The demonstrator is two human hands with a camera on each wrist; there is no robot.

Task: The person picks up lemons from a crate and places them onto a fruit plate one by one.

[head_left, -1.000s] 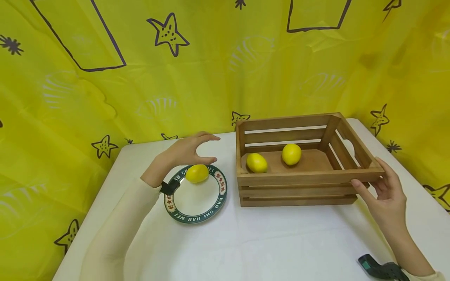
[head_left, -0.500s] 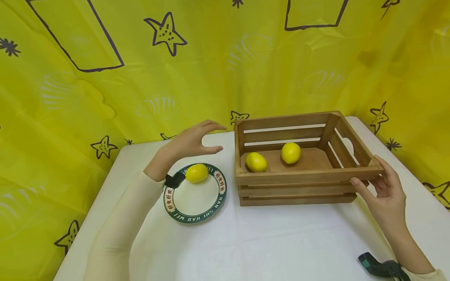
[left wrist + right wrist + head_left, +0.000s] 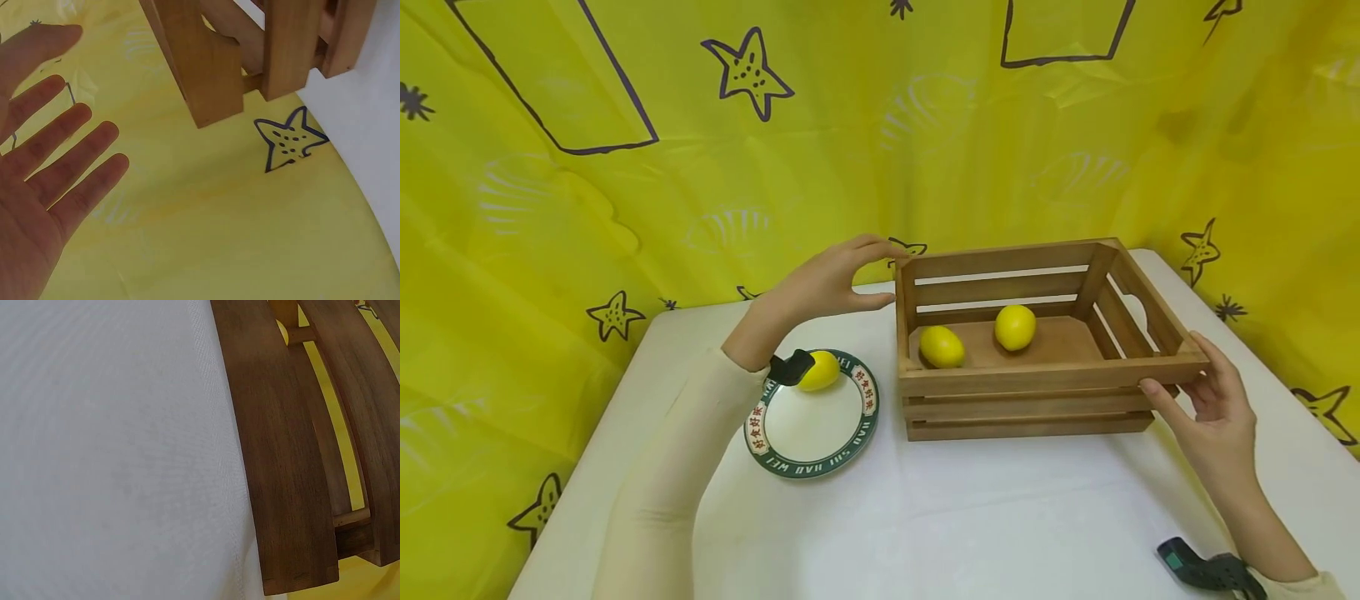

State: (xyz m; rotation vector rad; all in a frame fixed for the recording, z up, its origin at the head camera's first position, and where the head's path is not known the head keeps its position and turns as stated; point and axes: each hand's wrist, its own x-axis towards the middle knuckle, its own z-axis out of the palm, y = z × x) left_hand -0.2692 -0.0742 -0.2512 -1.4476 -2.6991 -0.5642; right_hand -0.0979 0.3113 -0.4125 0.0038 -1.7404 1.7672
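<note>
A slatted wooden crate (image 3: 1030, 407) stands on the table at right of centre, holding two lemons: one lemon (image 3: 942, 347) near its left end, another lemon (image 3: 1015, 327) further in. My right hand (image 3: 1213, 421) grips the crate's front right corner, thumb on the front slat and fingers round the end. At the crate's back left corner is my left hand (image 3: 820, 287), its fingers spread and holding nothing; the left wrist view shows the same hand (image 3: 56, 150) beside the crate's end slats (image 3: 215, 87). A third lemon (image 3: 822, 372) lies on a green-rimmed plate (image 3: 808, 469), partly hidden by the wrist strap.
A white cloth (image 3: 1000, 517) covers the table. Behind it hangs a yellow curtain (image 3: 820, 167) printed with starfish and shells, close to the crate's back. The plate sits left of the crate, under my left forearm (image 3: 670, 483).
My left hand has moved right and away from me, from above the plate to the crate's back left corner. My right hand keeps its grip; the crate and lemons stay in place.
</note>
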